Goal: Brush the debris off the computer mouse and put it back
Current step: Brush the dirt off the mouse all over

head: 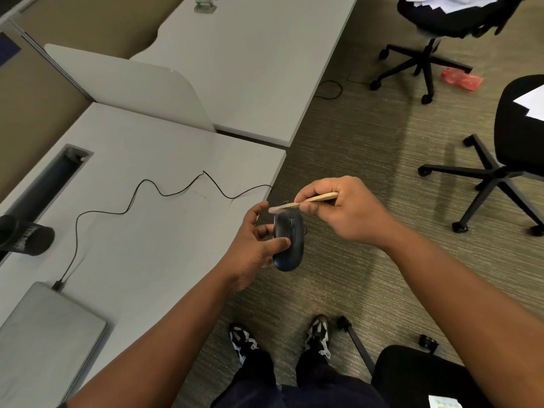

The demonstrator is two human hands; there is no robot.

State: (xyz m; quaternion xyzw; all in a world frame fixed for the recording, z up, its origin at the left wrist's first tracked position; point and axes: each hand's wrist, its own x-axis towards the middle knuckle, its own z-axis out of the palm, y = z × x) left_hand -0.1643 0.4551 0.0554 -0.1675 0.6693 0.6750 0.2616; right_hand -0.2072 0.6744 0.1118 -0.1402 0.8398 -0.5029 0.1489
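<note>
Mouse (288, 241) in left hand (253, 245), brush (306, 201) in right hand (344, 210).

Even, soft overhead light, moderately bright, with no glare on the pale grey counter (153, 237). Faint shadows spread under the black swivel chairs (500, 172). Wide-angle bending curves the counter edges; the brush tip is motion-blurred.
</note>
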